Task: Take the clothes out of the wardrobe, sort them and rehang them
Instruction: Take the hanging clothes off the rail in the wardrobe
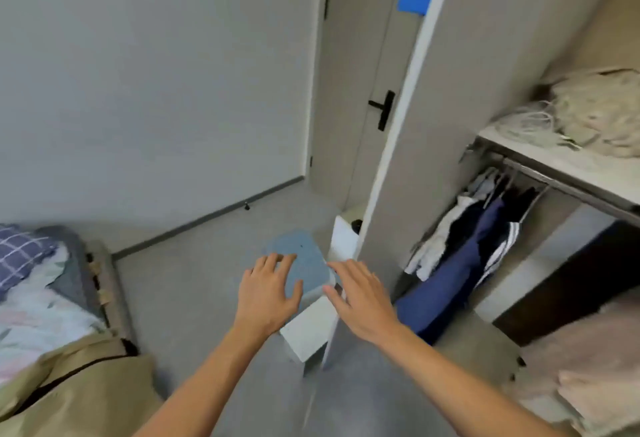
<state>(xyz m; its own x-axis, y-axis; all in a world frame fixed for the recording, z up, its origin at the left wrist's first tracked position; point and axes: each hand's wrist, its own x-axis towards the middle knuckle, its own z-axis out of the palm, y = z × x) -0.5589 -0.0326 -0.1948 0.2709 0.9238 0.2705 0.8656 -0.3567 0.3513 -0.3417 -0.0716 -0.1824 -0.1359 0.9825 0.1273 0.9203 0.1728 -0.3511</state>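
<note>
While both my left hand (268, 289) and right hand (360, 293) are open and empty, I should reach right to the clothes (464, 249) hanging on the wardrobe rail (561, 184) and lift one hanger at a time.

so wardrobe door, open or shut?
Open. The door stands edge-on, swung out, and the clothes on the rail show behind it.
</note>
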